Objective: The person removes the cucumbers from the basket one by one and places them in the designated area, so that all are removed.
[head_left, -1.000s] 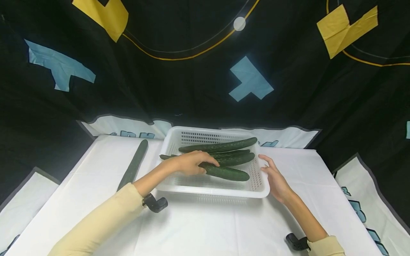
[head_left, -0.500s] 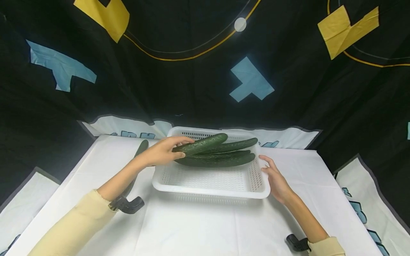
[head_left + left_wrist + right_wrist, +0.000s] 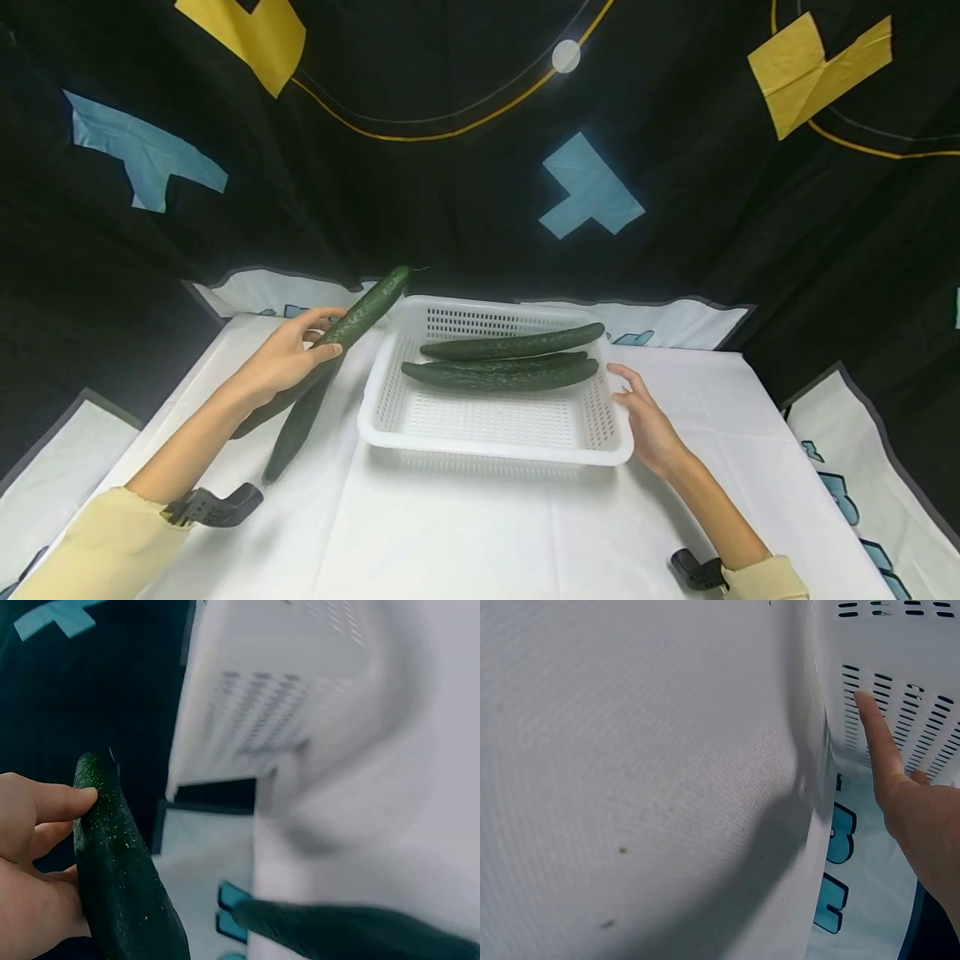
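My left hand (image 3: 288, 354) grips a long green cucumber (image 3: 371, 304) around its middle, with thumb and fingers on opposite sides. The cucumber slants up and away, left of a white perforated basket (image 3: 495, 450). Below it a second cucumber (image 3: 296, 429) lies on the white cloth, partly overlapped by the held one. The left wrist view shows the held cucumber (image 3: 124, 862) close up, its tip pointing up. My right hand (image 3: 652, 429) touches the basket's right end; in the right wrist view a straight finger (image 3: 881, 742) lies against its slotted wall. Three cucumbers (image 3: 517, 342) lie inside the basket.
White cloth (image 3: 450, 533) covers the table under the basket. A black curtain (image 3: 450, 208) with blue and yellow patches hangs behind the far edge. Wrist cameras (image 3: 217, 504) are strapped to both forearms.
My left hand has taken a cucumber out of the basket and carried it left, over the one on the cloth. My right hand stays at the basket's right end.
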`<state>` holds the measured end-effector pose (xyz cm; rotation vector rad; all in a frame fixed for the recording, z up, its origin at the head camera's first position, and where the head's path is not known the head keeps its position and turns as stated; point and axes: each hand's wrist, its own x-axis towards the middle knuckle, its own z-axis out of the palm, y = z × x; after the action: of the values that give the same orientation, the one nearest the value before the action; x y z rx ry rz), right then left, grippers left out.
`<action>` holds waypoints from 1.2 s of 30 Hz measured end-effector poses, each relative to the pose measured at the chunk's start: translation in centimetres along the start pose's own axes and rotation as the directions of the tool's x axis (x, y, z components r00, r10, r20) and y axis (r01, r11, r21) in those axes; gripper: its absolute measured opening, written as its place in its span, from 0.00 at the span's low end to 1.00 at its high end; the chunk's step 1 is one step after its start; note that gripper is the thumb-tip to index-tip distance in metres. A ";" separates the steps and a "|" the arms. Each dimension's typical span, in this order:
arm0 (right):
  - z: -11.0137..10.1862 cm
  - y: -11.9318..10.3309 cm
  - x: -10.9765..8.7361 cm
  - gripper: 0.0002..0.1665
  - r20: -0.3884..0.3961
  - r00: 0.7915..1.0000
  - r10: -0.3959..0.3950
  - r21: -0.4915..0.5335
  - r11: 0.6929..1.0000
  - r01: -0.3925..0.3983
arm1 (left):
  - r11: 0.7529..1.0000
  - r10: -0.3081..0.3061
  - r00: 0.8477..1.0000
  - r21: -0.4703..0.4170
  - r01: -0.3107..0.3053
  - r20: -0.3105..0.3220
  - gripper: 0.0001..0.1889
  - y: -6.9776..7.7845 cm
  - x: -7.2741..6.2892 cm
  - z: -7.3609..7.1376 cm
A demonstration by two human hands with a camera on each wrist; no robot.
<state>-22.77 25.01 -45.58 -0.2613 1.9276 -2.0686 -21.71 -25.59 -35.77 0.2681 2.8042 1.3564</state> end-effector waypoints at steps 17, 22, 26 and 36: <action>0.1 -0.1 -0.1 0.30 0.010 1.000 -0.006 -0.033 0.999 0.006 | 0.978 -0.189 0.977 -0.105 0.179 -0.098 0.31 -8.0 -3.6 -1.1; 0.1 -0.1 -0.1 0.29 0.001 1.000 -0.004 -0.018 1.000 0.004 | 0.959 -0.254 0.963 -0.151 0.239 -0.089 0.32 -9.2 -3.8 -0.5; 0.0 -0.1 0.0 0.29 0.003 1.000 -0.005 -0.016 1.000 0.005 | 0.950 -0.288 0.953 -0.151 0.271 -0.098 0.32 -9.6 -3.6 0.0; 0.1 -0.1 0.0 0.31 -0.003 1.000 0.002 -0.022 1.000 -0.002 | 0.937 -0.328 0.941 -0.156 0.313 -0.081 0.33 -10.4 -2.6 0.3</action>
<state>-22.70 24.95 -45.45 -0.2614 1.9532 -2.0485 -20.60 -32.08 -44.21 -0.2630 2.6560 1.5138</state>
